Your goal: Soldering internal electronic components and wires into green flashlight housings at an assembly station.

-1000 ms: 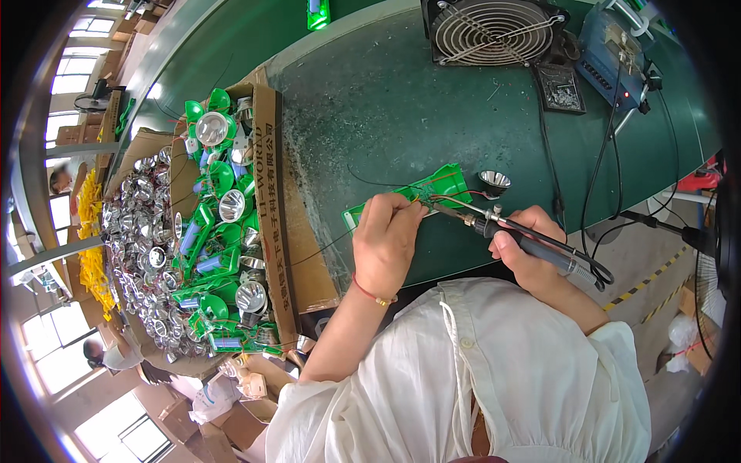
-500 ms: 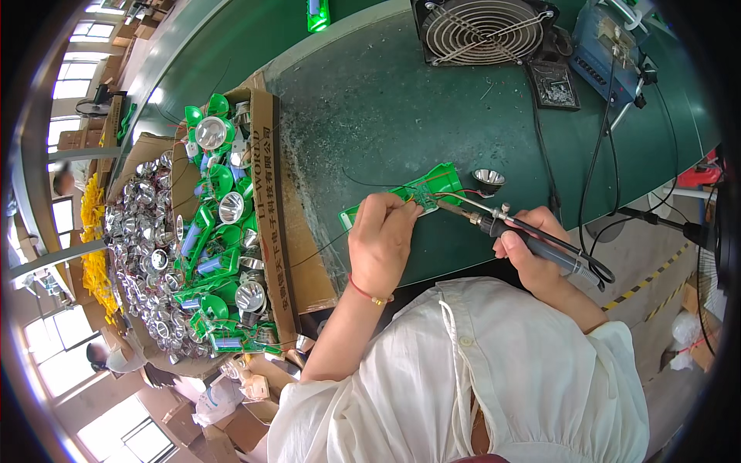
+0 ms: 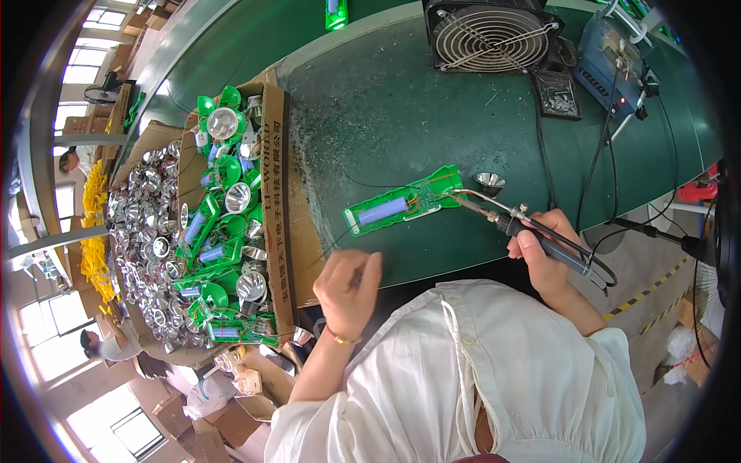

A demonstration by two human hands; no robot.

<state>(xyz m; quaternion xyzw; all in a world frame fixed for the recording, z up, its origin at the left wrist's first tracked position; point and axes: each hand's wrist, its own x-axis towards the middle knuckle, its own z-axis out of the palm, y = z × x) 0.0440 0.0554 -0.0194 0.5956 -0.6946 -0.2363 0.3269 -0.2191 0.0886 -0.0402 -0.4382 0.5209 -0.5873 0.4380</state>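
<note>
In my right hand (image 3: 548, 247) is a soldering iron (image 3: 544, 239) with a thin metal tube clamped along it. Its tip hovers at the right part of a green plastic housing (image 3: 444, 182) lying on the bench. A blue cylindrical battery (image 3: 382, 212) sits in the housing's left part, with thin wires and a small circuit board beside it. Just right of the housing rests a silver reflector cup (image 3: 490, 181). My left hand (image 3: 346, 289) is off the housing, near the bench's front edge, fingers curled; whether anything is inside them is hidden.
At left, a cardboard box (image 3: 274, 193) holds several green housings with batteries and reflectors. Beyond it lies a heap of silver reflector cups (image 3: 147, 239). A fan with a wire guard (image 3: 490, 38), a blue soldering station (image 3: 606, 65) and trailing black cables (image 3: 544, 147) stand at the back right.
My left hand has let go of the housing and moved left and toward me, uncovering the battery. The soldering iron has shifted slightly right, still at the housing.
</note>
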